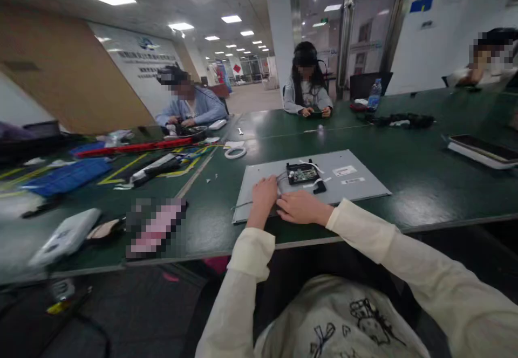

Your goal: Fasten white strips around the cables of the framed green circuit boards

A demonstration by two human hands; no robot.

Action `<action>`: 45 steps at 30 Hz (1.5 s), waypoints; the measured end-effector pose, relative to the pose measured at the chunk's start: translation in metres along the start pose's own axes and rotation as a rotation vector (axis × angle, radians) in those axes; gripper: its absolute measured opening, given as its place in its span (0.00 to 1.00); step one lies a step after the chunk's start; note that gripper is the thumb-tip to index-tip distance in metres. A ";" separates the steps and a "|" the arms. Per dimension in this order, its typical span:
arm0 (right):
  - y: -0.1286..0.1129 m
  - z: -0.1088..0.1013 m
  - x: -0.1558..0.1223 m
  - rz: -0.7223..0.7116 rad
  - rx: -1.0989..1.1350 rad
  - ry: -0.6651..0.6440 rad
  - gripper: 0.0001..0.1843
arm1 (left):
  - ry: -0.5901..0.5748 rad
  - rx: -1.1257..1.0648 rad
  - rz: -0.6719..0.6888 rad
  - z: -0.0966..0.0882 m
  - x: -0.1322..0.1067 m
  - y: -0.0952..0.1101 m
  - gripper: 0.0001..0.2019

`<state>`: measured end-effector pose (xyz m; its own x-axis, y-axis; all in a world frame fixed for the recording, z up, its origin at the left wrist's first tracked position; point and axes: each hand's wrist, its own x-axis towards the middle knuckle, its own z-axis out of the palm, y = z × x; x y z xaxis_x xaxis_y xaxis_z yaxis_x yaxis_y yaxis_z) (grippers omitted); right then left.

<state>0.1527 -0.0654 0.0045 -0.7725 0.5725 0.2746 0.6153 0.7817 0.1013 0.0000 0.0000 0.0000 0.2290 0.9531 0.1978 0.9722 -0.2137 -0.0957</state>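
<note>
A grey metal panel point(356, 185) lies flat on the green table point(424, 185) in front of me. A small green circuit board point(302, 173) sits on its middle, with thin wires running left from it and white stickers point(345, 171) to its right. My left hand point(264, 196) rests on the panel's near left part, fingers curled at the wires. My right hand point(299, 207) lies beside it on the panel's near edge, fingers pointing left and pressed together. What the fingers hold, if anything, is hidden.
Two people sit across the table, one with a phone; a third sits far right. A water bottle point(374, 95), black cables point(400, 119), a tray point(481, 150), a white tape roll point(235, 152), red bar point(133, 146), blue mat point(67, 176) and a white device point(67, 236) lie around.
</note>
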 end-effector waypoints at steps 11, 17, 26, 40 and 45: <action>-0.002 0.008 -0.002 -0.239 0.008 0.156 0.13 | 0.118 -0.114 -0.061 0.006 0.003 -0.005 0.20; -0.002 0.007 -0.001 -0.397 0.037 0.184 0.12 | 0.315 -0.240 -0.123 0.002 0.005 -0.006 0.22; 0.005 0.007 -0.003 -0.294 0.339 0.226 0.11 | 0.412 -0.298 -0.135 0.000 0.005 -0.008 0.23; 0.022 0.011 0.000 -0.207 0.658 0.198 0.13 | 0.360 -0.269 -0.143 0.001 0.006 -0.010 0.20; 0.028 0.012 -0.001 -0.171 0.556 0.217 0.13 | 0.356 -0.262 -0.134 0.002 0.004 -0.011 0.20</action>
<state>0.1693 -0.0410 -0.0050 -0.7676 0.4105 0.4922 0.2669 0.9029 -0.3369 -0.0095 0.0065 -0.0004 0.0584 0.8527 0.5191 0.9634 -0.1843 0.1945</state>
